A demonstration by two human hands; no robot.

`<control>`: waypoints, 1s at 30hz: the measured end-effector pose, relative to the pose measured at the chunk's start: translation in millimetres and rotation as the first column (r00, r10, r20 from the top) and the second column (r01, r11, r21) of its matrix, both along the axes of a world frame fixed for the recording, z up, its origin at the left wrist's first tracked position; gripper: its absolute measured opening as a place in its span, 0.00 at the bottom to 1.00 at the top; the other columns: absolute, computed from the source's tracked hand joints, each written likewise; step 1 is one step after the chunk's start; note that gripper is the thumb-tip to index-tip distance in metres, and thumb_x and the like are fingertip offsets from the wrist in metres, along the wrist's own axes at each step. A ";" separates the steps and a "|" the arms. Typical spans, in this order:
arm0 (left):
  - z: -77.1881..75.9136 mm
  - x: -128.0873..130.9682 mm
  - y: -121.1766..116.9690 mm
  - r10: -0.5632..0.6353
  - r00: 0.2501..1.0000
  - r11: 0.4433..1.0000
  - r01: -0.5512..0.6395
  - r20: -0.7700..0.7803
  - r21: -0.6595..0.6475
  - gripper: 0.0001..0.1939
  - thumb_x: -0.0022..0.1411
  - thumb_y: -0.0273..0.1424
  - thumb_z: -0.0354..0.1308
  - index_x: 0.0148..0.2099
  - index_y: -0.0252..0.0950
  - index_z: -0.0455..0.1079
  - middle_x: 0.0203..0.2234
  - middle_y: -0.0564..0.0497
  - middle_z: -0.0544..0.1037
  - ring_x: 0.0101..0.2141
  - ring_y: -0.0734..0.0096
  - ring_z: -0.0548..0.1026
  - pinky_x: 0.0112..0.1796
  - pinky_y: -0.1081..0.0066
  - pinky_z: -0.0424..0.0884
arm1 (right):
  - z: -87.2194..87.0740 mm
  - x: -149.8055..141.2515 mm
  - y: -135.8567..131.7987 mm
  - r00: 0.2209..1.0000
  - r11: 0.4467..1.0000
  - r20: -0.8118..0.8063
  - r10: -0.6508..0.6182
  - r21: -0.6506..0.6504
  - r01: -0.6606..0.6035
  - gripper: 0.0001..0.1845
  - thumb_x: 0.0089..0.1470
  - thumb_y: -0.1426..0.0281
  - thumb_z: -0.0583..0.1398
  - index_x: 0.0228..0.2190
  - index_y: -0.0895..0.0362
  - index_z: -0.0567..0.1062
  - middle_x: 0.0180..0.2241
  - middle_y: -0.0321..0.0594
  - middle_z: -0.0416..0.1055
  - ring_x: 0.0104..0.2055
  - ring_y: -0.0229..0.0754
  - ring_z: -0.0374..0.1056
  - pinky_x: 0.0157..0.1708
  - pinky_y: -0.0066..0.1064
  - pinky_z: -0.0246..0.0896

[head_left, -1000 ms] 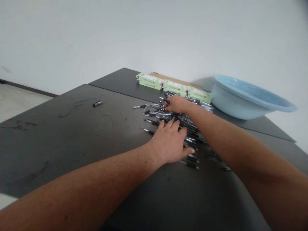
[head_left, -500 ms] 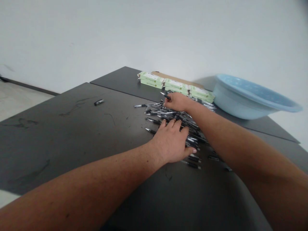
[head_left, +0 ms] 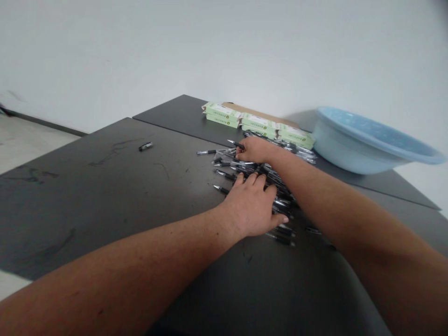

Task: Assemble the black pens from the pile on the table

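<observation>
The right hand has its grip pinched closed on a slim gel pen, its pointed end jutting past the fingertips above the far side of a loose heap of pens. The left hand lies palm down over the near pens, its grip spread wide, fingers slightly bent; whether it grasps any cannot be told. Clear plastic barrels and ribbed-looking black sections overlap on the smooth, smudged dark counter. Behind stand oblong pale-green paperboard cartons, beside a round, flared blue plastic basin.
</observation>
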State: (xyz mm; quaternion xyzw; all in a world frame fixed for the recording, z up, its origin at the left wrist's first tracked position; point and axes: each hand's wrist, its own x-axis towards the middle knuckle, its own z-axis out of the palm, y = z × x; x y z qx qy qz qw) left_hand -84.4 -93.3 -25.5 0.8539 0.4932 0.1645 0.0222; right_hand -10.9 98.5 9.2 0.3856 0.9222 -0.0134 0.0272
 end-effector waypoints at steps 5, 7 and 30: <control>2.1 0.7 -1.3 -0.001 1.000 1.000 0.001 -0.002 -0.011 0.36 0.68 0.57 0.54 0.64 0.34 0.70 0.66 0.34 0.69 0.66 0.39 0.64 0.66 0.38 0.59 | -0.9 -1.3 -2.9 1.000 1.000 -0.006 0.009 0.018 -0.009 0.11 0.56 0.70 0.62 0.38 0.59 0.84 0.33 0.46 0.81 0.35 0.46 0.73 0.37 0.34 0.58; 1.9 1.0 -1.3 0.000 1.000 1.000 0.000 -0.001 -0.011 0.36 0.68 0.57 0.54 0.64 0.34 0.70 0.66 0.33 0.69 0.67 0.39 0.64 0.66 0.37 0.58 | -1.3 -0.6 -3.4 1.000 1.000 -0.014 0.010 0.025 -0.010 0.11 0.56 0.70 0.61 0.37 0.59 0.84 0.33 0.47 0.81 0.35 0.46 0.72 0.37 0.35 0.58; -1.1 -0.1 0.1 -0.006 1.000 1.000 0.006 0.003 0.016 0.35 0.69 0.57 0.53 0.64 0.35 0.71 0.64 0.34 0.71 0.65 0.40 0.65 0.65 0.38 0.59 | -2.1 -0.7 -0.2 0.997 0.997 -0.039 0.070 -0.023 -0.071 0.07 0.56 0.69 0.63 0.35 0.57 0.82 0.32 0.43 0.80 0.34 0.44 0.71 0.37 0.33 0.58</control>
